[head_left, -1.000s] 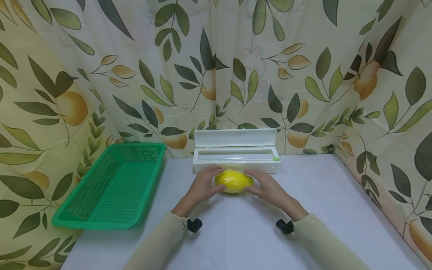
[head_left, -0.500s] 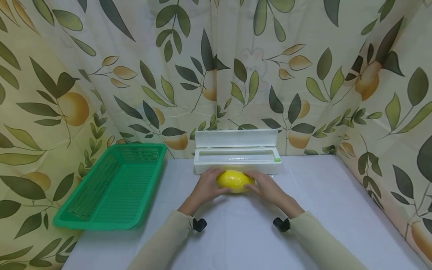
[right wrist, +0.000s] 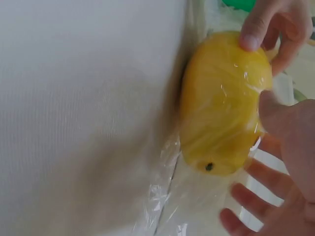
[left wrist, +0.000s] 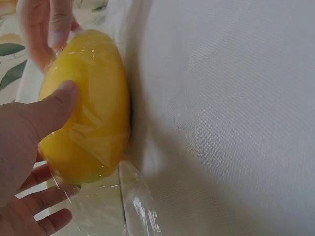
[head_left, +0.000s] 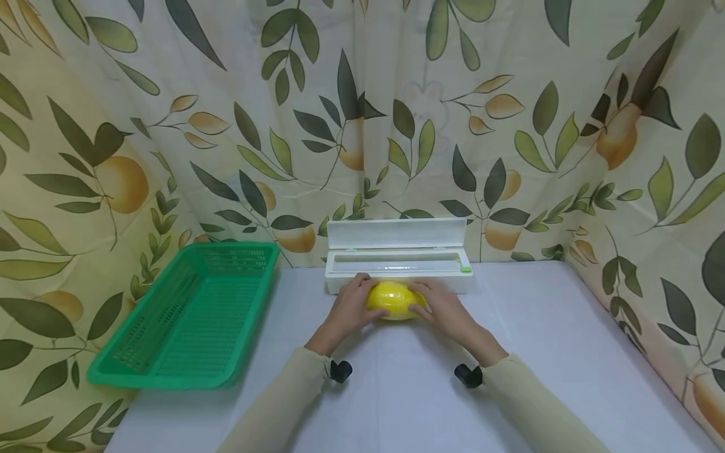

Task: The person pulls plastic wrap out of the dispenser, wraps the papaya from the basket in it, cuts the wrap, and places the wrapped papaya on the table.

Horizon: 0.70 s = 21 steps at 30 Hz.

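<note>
A yellow oval fruit (head_left: 394, 301), much like a mango, lies in clear cling film (left wrist: 140, 209) just in front of the white film dispenser (head_left: 396, 277). My left hand (head_left: 350, 308) grips its left end, thumb on the near side. From the right, my right hand (head_left: 447, 308) holds the other end the same way. In the left wrist view, the left thumb (left wrist: 56, 108) presses on the wrapped surface. A dark stem spot shows on the fruit (right wrist: 221, 108) in the right wrist view, with loose film (right wrist: 165, 196) trailing beyond that end. The fruit's underside is hidden.
At the left stands a green plastic basket (head_left: 238, 352). The dispenser's white lid (head_left: 396, 233) stands raised, and a green slider (head_left: 466, 270) sits at its right end. White cloth covers the table (head_left: 408, 402); patterned curtains (head_left: 362, 189) hang behind.
Both hands have drawn closer around the fruit, and the wrists have shifted inward. The fruit has moved slightly right and a little up in the head view.
</note>
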Tool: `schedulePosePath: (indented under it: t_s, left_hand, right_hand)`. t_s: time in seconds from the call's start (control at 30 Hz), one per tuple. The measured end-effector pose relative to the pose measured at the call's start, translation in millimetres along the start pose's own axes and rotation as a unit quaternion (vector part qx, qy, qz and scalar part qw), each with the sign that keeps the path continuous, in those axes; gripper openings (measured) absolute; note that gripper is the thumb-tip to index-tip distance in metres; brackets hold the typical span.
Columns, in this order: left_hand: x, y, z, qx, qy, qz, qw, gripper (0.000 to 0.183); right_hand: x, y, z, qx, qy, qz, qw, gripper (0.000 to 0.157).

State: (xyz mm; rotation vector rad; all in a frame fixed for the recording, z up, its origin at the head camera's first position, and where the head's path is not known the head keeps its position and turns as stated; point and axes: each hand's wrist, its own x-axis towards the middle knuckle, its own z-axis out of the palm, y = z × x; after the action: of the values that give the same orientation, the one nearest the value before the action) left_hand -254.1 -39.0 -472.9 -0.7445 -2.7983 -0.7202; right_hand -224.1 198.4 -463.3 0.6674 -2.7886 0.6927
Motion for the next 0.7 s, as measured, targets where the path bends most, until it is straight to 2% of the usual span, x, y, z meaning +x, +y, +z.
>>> schedulePosePath:
  t_s: [0.1,0.2,0.4,0.7]
  left_hand:
    - [1.2,0.1,1.4,0.013,-0.005,-0.005,0.9999,0.073]
    - [3.1,0.1,2.8,0.025,-0.005,-0.007,0.9996,0.072]
    - [7.9,3.9,0.3,0.019,-0.019,-0.011,0.9996,0.07]
    - [16.7,4.6,-6.0,0.011,-0.049,-0.025,0.9984,0.067]
  right_hand:
    - [0,-1,3.4,-0.025,0.033,-0.017,0.999,0.056]
    - [2,-2,7.0,-0.038,0.046,-0.022,0.998,0.062]
    - [8,-1,9.3,-0.058,0.025,0.0,0.998,0.066]
    - [18,-1,0.5,-0.062,-0.016,0.011,0.998,0.065]
